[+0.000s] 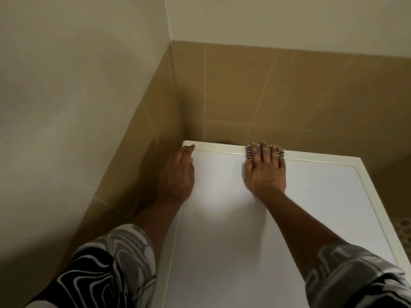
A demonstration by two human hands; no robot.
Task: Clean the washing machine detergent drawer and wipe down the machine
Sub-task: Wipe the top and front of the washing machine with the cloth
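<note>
The white top of the washing machine (311, 207) fills the lower middle of the view, with a cream rim along its back and right edges. My right hand (265, 170) lies flat with straight, spread fingers, pressing a striped cloth (248, 153) against the back rim; only the cloth's edges show between and beside the fingers. My left hand (178, 174) rests flat on the machine's back left corner, fingers straight and reaching the rim. The detergent drawer is out of view.
Tan tiled walls (244, 90) meet in a corner right behind and to the left of the machine, with pale wall above. A narrow gap runs along the machine's left side. Patterned floor (402, 227) shows at the far right.
</note>
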